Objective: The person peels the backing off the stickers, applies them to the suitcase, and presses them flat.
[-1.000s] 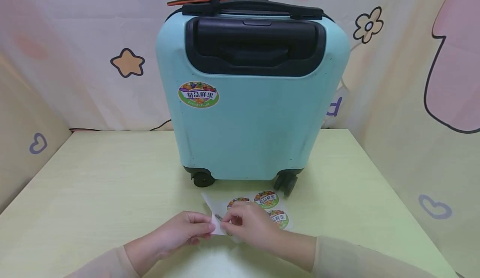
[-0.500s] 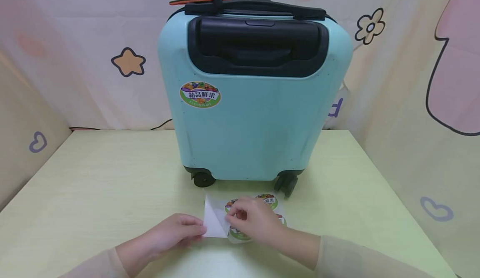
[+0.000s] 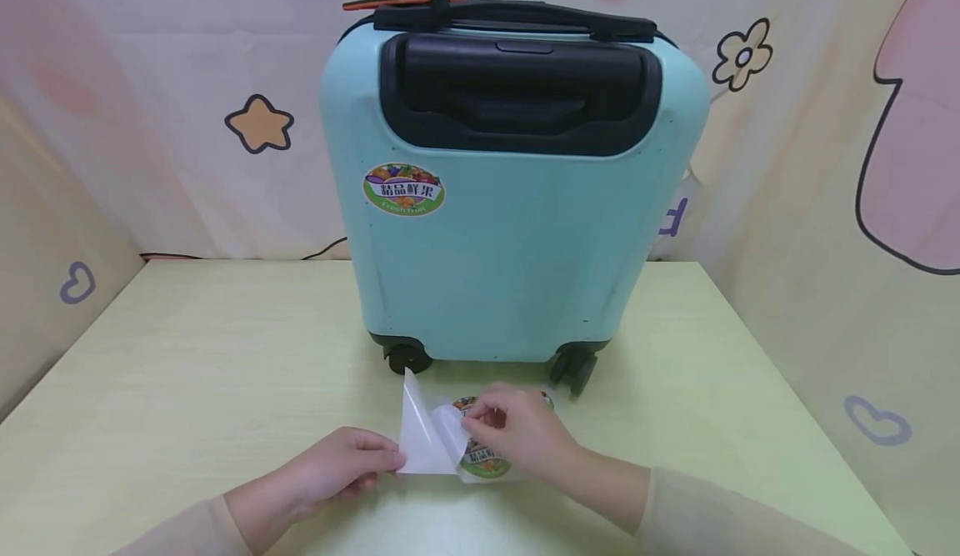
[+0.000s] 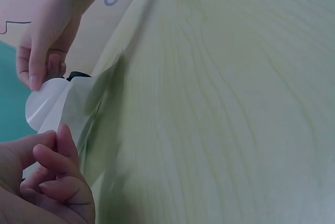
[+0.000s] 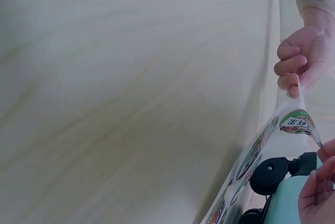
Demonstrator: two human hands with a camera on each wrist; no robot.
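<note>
My left hand [image 3: 352, 460] pinches the folded-back left corner of a sticker sheet [image 3: 420, 448] between thumb and forefinger. Its plain backing faces up there, with a tip standing upright. My right hand [image 3: 528, 433] pinches the edge of an oval fruit sticker [image 5: 297, 123], partly lifted from the sheet with its white underside [image 3: 452, 429] curling in the head view. Other printed stickers [image 3: 483, 458] lie on the sheet, partly hidden under the right hand. In the left wrist view, the lifted sticker [image 4: 44, 101] hangs from the right fingertips, above the left hand.
Behind the sheet stands a light blue suitcase [image 3: 495, 247] with a black handle recess, on black wheels [image 3: 573, 366]. One oval fruit sticker [image 3: 405, 190] is on its upper left front. The pale wooden table [image 3: 225, 348] extends to both sides, and a patterned cloth [image 3: 150, 122] hangs behind.
The left hand has moved a little left, folding more of the sheet's corner back. The right hand has moved slightly right and up, and the sticker's white underside now shows lifted.
</note>
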